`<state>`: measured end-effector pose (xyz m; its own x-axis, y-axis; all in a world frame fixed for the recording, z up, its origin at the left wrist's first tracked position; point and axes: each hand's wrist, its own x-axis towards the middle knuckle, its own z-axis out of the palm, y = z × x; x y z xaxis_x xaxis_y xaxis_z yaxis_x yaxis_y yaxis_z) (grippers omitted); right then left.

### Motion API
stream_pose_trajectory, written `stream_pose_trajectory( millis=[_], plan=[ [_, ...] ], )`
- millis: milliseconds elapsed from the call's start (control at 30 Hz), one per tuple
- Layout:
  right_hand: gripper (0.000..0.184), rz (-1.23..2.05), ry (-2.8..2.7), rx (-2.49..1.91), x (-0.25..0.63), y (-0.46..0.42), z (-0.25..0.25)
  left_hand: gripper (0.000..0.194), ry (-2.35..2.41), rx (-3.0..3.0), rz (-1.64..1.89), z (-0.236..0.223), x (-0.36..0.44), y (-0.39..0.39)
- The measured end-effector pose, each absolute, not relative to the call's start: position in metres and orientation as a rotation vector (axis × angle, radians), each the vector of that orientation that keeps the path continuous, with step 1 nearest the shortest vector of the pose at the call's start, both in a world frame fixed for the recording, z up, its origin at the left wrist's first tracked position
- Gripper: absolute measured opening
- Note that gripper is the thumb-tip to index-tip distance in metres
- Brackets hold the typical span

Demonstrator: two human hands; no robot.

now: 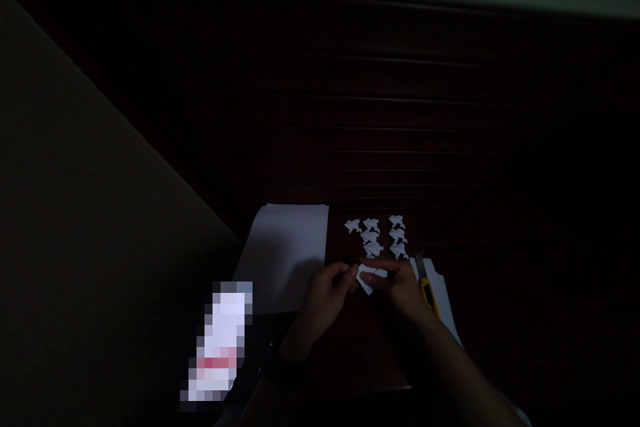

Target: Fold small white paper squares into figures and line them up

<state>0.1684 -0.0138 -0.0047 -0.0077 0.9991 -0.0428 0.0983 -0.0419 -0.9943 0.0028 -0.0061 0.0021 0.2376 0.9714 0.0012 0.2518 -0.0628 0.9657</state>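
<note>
A small folded piece of white paper [369,285] is held between my two hands above the dark table. My left hand [327,290] pinches its left edge with thumb and fingertips. On the other side, my right hand [400,283] grips the paper between thumb and fingers. Just beyond the hands lie several small folded white paper figures [371,237], grouped in rows, with more folded paper figures [398,236] to their right. The dim light hides the finer folds.
Large white paper sheets [295,233] lie to the left of my hands. A yellow utility knife [428,293] rests on white paper [445,297] at the right. A bright, pixelated rectangle [223,320] glows at lower left. Dark slatted panelling [380,100] stands behind.
</note>
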Motion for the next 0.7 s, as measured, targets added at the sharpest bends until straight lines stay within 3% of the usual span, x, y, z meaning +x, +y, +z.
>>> stream_pose_trajectory(
  millis=[167, 400, 700],
  plan=[
    [0.031, 1.185, -1.392, -1.280, 0.1698, -0.0140, 0.0004, 0.031, 1.241, 1.571, 0.939, -0.0015, 0.0028, -0.0063],
    [0.044, 0.989, -1.551, -1.317, 0.1617, -0.0162, 0.0013, 0.031, 1.303, 1.546, 0.956, -0.0056, 0.0034, -0.0066],
    [0.041, 1.262, -1.521, -1.264, 0.1691, -0.0149, -0.0011, 0.031, 1.234, 1.593, 0.879, -0.0051, 0.0014, -0.0072]
  ],
)
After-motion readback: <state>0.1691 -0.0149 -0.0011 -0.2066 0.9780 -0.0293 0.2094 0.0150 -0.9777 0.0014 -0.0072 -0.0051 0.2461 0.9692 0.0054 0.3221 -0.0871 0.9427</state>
